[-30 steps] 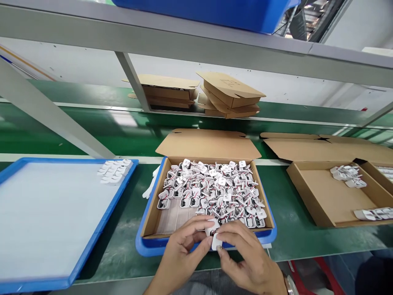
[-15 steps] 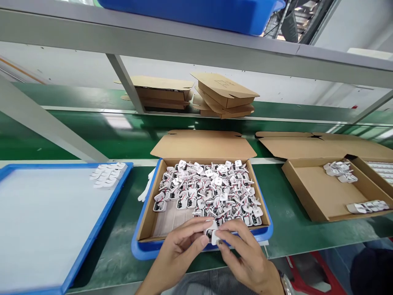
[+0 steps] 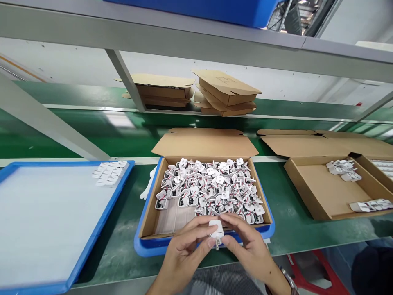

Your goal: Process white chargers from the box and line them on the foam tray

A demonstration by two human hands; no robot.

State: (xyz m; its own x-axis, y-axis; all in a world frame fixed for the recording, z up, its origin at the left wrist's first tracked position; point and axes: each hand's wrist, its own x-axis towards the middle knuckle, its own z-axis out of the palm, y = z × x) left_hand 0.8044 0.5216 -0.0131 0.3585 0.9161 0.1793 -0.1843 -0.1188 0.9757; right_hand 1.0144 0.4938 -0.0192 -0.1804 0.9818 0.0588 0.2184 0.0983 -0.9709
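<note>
A small white plug adapter (image 3: pixel 216 228) is pinched between my two hands above the front edge of the cardboard box, its metal prongs pointing down toward me. My left hand (image 3: pixel 190 248) grips it from the left with thumb and fingers. On the other side, the fingers and thumb of my right hand (image 3: pixel 248 246) close on it too. Behind them, the open cardboard box (image 3: pixel 167 234) sits in a blue tray (image 3: pixel 144 248). Many opened white adapter housings (image 3: pixel 211 184) with red wires and dark parts inside fill most of this box.
To the left lies a blue-rimmed white tray (image 3: pixel 49 229) with white pieces (image 3: pixel 110 173) in its far right corner. At right, another open carton (image 3: pixel 319 196) holds a few white pieces. Flat boxes (image 3: pixel 227 86) rest on the back shelf. A grey shelf beam (image 3: pixel 196 43) crosses above.
The adapter was turned in my fingers: earlier its dark inside and a separate white cap showed, now a smooth white housing with prongs faces me. My right hand has shifted its grip.
</note>
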